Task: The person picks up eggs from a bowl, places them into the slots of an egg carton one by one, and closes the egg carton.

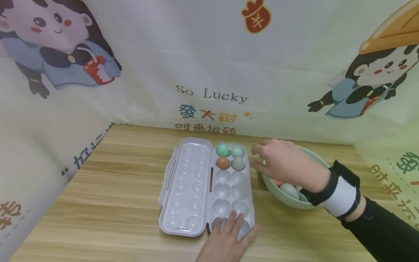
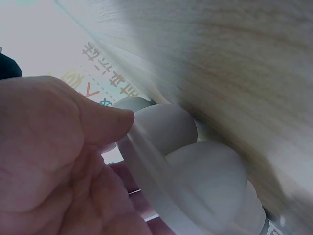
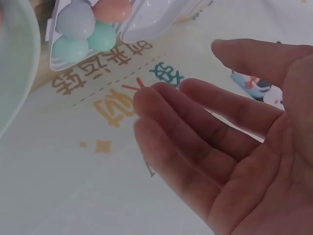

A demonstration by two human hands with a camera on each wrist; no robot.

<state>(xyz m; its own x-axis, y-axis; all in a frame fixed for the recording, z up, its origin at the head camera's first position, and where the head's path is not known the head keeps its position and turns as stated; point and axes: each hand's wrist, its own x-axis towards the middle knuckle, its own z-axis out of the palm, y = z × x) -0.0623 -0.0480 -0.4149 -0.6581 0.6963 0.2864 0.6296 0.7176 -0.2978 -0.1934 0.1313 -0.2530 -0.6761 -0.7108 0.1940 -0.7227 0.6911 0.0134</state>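
Observation:
A white egg carton (image 1: 211, 214) lies unfolded on the table, its lid (image 1: 186, 185) to the left. At the far end of its tray sit two green eggs (image 1: 223, 150), an orange egg (image 1: 223, 163) and a grey egg (image 1: 237, 163). My left hand (image 1: 226, 238) rests on the tray's near end, fingers spread over the cups; in the left wrist view the thumb (image 2: 110, 120) touches the rim, beside the cups' rounded undersides (image 2: 208, 171). Above the bowl's left side, my right hand (image 1: 283, 160) holds nothing; its fingers (image 3: 171, 161) are loosely extended in the right wrist view.
To the right of the carton stands a pale green bowl (image 1: 278, 196) with grey and orange eggs (image 1: 289, 191) in it, partly hidden by the right arm. A printed cloth (image 1: 209, 54) rises behind the wooden table (image 1: 114, 189). A black and white band (image 1: 338, 194) circles the right wrist.

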